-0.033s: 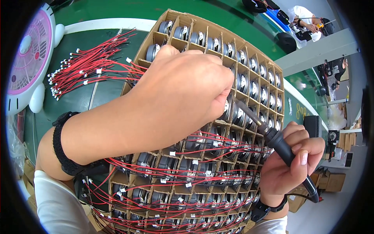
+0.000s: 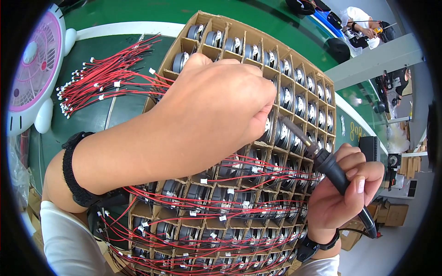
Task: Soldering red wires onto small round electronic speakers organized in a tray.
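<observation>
My left hand (image 2: 225, 99) is closed above the middle of a divided cardboard box (image 2: 202, 20). Its fingertips are hidden, so what they pinch does not show. Small round speakers (image 2: 286, 98) stand on edge in the box's cells. In my right hand (image 2: 352, 188) is a soldering iron (image 2: 332, 170) with a black handle. The iron's tip points up and left, over the speakers just right of my left fingers. Red and black wires (image 2: 258, 172) with white plugs lie across the nearer rows. A few more wires run behind my left wrist.
A loose bundle of red and black wires (image 2: 110, 69) rests on the green table (image 2: 133, 108) at the left. Beside it stands a pink and white fan (image 2: 39, 60). Yellow rings (image 2: 355, 131) and a black box (image 2: 369, 149) are at the right. Another person (image 2: 361, 27) works at the far right.
The soldering iron's tip has shifted very slightly upward. My left hand has stayed in place.
</observation>
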Demonstrator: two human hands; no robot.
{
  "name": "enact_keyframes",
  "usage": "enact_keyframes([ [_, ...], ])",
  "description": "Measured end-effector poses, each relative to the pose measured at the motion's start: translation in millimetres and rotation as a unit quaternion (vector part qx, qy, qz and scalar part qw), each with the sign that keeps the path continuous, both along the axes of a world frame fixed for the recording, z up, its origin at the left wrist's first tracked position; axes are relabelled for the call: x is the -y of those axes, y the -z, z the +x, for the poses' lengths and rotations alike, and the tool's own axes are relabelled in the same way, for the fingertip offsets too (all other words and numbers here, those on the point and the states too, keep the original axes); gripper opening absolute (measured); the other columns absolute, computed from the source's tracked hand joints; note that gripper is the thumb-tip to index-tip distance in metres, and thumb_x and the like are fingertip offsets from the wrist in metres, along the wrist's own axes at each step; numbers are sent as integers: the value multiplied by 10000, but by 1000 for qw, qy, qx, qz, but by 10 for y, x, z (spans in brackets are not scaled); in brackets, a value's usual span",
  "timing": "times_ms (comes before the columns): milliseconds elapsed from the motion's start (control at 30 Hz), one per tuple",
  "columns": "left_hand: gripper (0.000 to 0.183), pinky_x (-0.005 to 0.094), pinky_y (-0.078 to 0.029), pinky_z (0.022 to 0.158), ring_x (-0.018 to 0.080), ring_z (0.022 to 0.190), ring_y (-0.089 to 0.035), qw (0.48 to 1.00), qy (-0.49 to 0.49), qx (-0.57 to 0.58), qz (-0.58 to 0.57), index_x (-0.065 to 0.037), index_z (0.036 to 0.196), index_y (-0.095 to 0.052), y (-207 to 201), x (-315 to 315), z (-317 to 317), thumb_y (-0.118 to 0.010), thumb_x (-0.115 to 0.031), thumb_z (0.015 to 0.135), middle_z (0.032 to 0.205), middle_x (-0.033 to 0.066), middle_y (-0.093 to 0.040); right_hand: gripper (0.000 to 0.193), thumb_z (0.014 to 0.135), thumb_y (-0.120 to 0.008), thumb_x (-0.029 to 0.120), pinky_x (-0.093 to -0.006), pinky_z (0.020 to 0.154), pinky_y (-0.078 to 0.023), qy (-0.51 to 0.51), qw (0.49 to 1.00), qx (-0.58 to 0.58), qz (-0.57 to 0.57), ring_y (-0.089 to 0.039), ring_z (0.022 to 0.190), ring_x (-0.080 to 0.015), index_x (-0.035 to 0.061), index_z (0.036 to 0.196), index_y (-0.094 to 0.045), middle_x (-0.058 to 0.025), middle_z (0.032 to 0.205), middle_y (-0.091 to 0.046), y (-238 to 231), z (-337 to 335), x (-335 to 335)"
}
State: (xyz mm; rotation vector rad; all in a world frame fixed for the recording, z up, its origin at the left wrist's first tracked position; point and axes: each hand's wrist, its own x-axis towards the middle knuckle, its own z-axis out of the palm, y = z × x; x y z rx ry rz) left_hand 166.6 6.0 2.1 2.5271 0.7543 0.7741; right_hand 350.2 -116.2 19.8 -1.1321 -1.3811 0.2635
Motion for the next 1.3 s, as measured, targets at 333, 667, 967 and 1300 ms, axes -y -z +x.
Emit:
enact_keyframes([
  [333, 72, 347, -332, 707, 203, 752, -528, 1000, 11, 3, 4, -74, 759, -550, -19, 28, 37, -620, -88, 768, 730, 33, -521, 175, 910, -426, 228, -279, 655, -344, 64, 985, -154, 42, -379, 647, -134, 57, 883, -400, -50, 668, -398, 19, 143, 6],
  [667, 63, 348, -342, 730, 216, 760, -529, 1000, 8, 10, 11, -76, 779, -569, -27, 41, 29, -630, -87, 772, 745, 47, -520, 191, 904, -439, 239, -290, 657, -346, 44, 983, -176, 22, -400, 638, -141, 50, 890, -424, -58, 670, -414, 27, 176, -8],
  [967, 104, 351, -432, 658, 235, 730, -544, 997, 50, 4, 52, -21, 869, -611, -30, 8, -7, -628, -114, 824, 786, 79, -552, 136, 913, -465, 174, -266, 643, -386, 38, 968, -241, 61, -444, 661, -131, 41, 893, -447, -71, 766, -477, 66, 257, 38],
  [1300, 176, 235, -439, 640, 55, 703, -506, 966, -191, 67, -160, 0, 943, -624, -487, -90, -983, -601, -168, 896, 770, -20, -592, 146, 945, -465, 164, -281, 694, -428, 32, 966, -243, 79, -458, 696, -123, 18, 938, -462, -72, 844, -491, 102, 412, 132],
])
